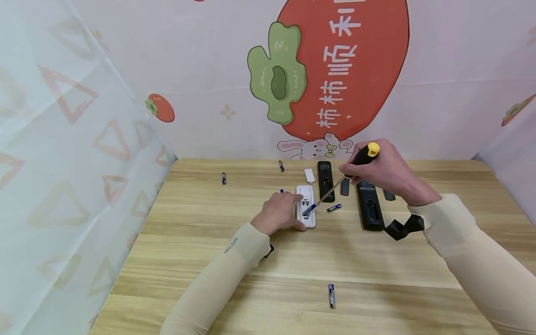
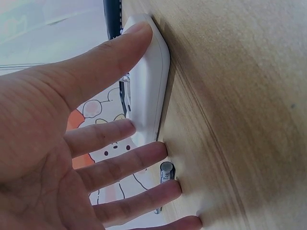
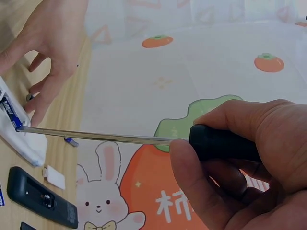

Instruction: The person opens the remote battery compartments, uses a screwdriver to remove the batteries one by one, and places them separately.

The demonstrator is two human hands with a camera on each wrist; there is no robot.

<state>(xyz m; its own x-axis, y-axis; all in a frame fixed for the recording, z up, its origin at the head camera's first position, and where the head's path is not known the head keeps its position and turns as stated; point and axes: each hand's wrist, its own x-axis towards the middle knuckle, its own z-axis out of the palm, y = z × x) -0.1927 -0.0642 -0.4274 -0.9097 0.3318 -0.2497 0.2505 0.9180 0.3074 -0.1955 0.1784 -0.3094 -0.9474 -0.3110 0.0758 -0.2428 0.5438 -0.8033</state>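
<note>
A white remote control (image 1: 305,193) lies back up on the table with its battery compartment uncovered. My left hand (image 1: 279,210) is at its left side, fingers spread and fairly straight, the thumb (image 2: 139,36) against its near end and the index fingertip by its side. My right hand (image 1: 383,170) grips a screwdriver (image 1: 365,156) by its black and yellow handle. The long metal shaft (image 3: 100,137) slants down to the left, its tip at one end of a blue battery (image 3: 11,114) in the compartment. That battery sits tilted, with this end raised.
Two black remotes (image 1: 325,174) (image 1: 370,207) lie to the right, beside dark covers (image 1: 345,187) (image 1: 389,194). A white cover (image 1: 309,175) is behind the white remote. Loose batteries (image 1: 334,208) (image 1: 224,178) (image 1: 281,166) (image 1: 331,296) are scattered about. A printed cloth wall stands behind the table.
</note>
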